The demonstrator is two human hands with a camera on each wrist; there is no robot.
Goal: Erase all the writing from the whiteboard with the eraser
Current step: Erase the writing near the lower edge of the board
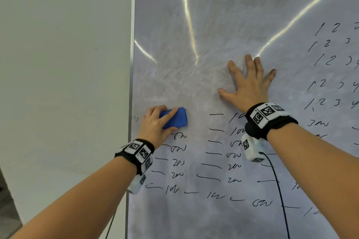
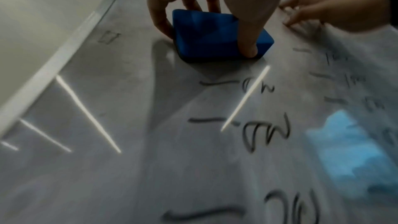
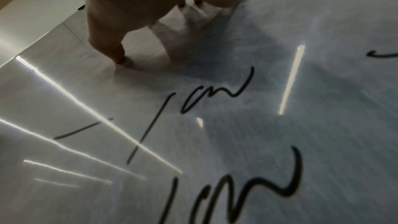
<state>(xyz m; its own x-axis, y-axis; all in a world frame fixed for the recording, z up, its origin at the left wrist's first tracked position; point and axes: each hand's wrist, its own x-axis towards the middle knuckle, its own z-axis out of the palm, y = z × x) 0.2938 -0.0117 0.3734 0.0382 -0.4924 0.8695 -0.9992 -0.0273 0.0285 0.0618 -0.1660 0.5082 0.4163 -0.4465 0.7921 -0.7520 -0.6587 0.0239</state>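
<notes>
My left hand (image 1: 157, 122) grips a blue eraser (image 1: 175, 118) (image 2: 215, 37) and holds it against the whiteboard (image 1: 213, 35) near its left edge. Fingers and thumb curl round the eraser's sides. My right hand (image 1: 247, 83) lies flat on the board with straight, spread fingers, to the right of the eraser and a little higher. Black writing (image 1: 217, 161) in rows of dashes and scrawls fills the board below both hands. More number rows (image 1: 330, 60) stand at the far right. The board above the hands shows only grey smears.
A metal frame edge (image 1: 132, 83) bounds the board on the left, with a plain pale wall (image 1: 64, 64) beyond it. A black cable (image 1: 279, 196) hangs from the right wrist device across the board. Bright light streaks (image 1: 188, 17) reflect on the surface.
</notes>
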